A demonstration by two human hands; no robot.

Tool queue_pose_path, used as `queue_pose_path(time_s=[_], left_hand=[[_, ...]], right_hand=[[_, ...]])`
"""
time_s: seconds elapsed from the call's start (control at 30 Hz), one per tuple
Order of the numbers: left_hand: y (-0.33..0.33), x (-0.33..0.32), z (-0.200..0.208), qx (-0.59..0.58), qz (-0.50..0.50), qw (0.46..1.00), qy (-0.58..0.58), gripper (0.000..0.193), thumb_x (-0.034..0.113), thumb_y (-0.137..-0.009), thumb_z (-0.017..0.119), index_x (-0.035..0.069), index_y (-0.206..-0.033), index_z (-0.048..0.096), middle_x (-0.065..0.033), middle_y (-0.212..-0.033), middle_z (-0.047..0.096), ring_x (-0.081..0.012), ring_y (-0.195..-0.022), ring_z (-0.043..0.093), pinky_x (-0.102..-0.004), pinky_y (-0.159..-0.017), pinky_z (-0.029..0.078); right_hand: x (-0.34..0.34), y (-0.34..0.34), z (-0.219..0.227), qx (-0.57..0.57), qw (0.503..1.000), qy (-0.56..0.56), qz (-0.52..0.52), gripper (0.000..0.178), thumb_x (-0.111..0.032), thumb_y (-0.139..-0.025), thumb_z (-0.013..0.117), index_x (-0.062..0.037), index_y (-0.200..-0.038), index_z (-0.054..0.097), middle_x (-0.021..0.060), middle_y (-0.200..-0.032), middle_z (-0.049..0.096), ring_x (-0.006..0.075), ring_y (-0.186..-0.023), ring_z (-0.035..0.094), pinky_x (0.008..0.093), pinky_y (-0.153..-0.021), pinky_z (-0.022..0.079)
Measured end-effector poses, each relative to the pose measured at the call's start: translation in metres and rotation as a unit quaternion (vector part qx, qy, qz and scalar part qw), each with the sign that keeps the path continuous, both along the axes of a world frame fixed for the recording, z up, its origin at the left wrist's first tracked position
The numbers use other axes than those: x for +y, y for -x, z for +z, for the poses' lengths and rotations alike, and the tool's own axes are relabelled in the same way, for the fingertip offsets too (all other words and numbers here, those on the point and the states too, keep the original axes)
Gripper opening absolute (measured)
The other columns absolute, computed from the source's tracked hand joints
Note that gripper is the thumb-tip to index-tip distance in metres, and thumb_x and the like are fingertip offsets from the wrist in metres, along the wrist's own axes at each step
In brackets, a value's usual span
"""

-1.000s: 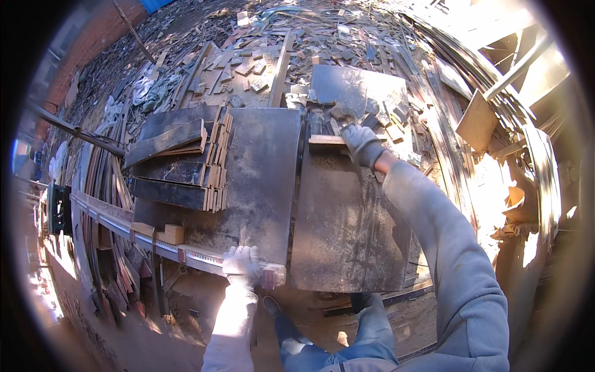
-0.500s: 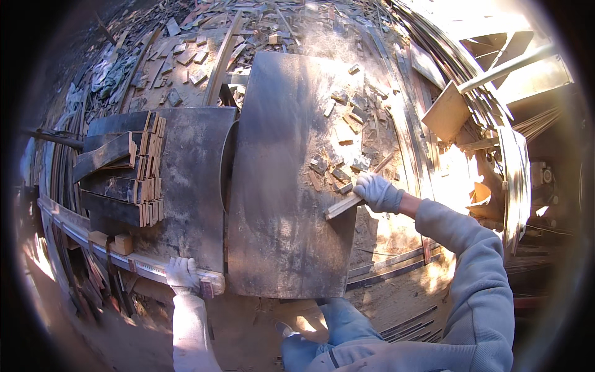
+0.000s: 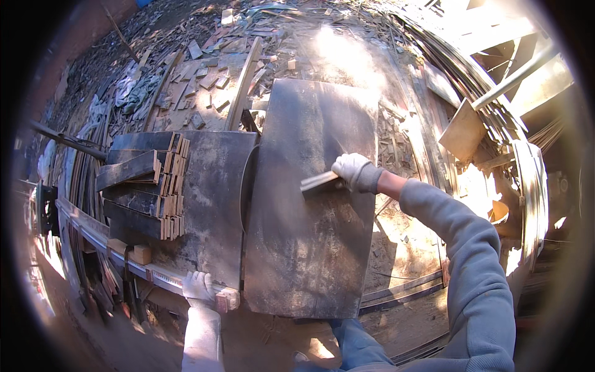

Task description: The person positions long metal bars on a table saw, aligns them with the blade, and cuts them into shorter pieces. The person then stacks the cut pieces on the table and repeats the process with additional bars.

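My right hand [image 3: 354,172], in a pale work glove, is closed on a short wooden strip [image 3: 319,182]. It holds the strip low over the right-hand dark panel [image 3: 297,260], whose surface is dusty. My left hand [image 3: 198,287], also gloved, lies at the front end of a marked metal rail [image 3: 164,278], fingers stretched forward over its edge. Beside it, the left-hand dark panel [image 3: 214,186] carries a stack of dark-faced plywood pieces [image 3: 139,211] with pale cut edges. A narrow gap with a curved edge separates the two panels.
Small wood blocks [image 3: 141,253] sit by the rail. Offcuts [image 3: 211,82] litter the ground beyond the panels, and more scraps [image 3: 389,149] lie right of them. Long thin strips [image 3: 530,192] are bundled at far right. A metal bar [image 3: 71,141] juts in at left.
My right hand has moved left and farther over the panel with the strip. Wood scraps have gone from the panel's right side. The view has shifted; my left hand stays at the rail.
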State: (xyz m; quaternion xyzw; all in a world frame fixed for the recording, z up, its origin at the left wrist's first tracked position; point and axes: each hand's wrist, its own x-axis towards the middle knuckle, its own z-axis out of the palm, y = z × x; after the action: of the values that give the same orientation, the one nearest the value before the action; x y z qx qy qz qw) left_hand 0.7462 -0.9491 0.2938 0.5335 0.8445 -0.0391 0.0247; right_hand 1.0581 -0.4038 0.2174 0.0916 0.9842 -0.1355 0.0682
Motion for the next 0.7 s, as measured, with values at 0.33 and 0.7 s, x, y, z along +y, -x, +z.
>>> queue_pose_path(time_s=[0.33, 0.7], left_hand=[[0.004, -0.01, -0.01, -0.017, 0.028, 0.999, -0.013, 0.036, 0.029, -0.104, 0.051, 0.006, -0.083, 0.069, -0.018, -0.089, 0.07, -0.0424, -0.089, 0.064, -0.0548, -0.085, 0.05], [0.019, -0.013, -0.058, -0.049, -0.05, 0.997, 0.021, 0.046, 0.04, -0.109, 0.047, 0.005, -0.106, 0.077, -0.022, -0.106, 0.077, -0.0456, -0.103, 0.068, -0.058, -0.092, 0.053]], right_hand=[[-0.028, -0.038, 0.095, 0.323, 0.492, 0.701, -0.404, 0.053, -0.042, -0.105, 0.072, 0.0064, -0.125, 0.064, 0.0168, -0.102, 0.075, 0.03, -0.085, 0.079, 0.0394, -0.069, 0.069], [-0.646, -0.184, 0.164, 0.148, 0.309, 0.603, -0.721, 0.042, -0.038, -0.095, 0.08, -0.0011, -0.116, 0.078, 0.0106, -0.1, 0.076, 0.0229, -0.087, 0.073, 0.0397, -0.074, 0.058]])
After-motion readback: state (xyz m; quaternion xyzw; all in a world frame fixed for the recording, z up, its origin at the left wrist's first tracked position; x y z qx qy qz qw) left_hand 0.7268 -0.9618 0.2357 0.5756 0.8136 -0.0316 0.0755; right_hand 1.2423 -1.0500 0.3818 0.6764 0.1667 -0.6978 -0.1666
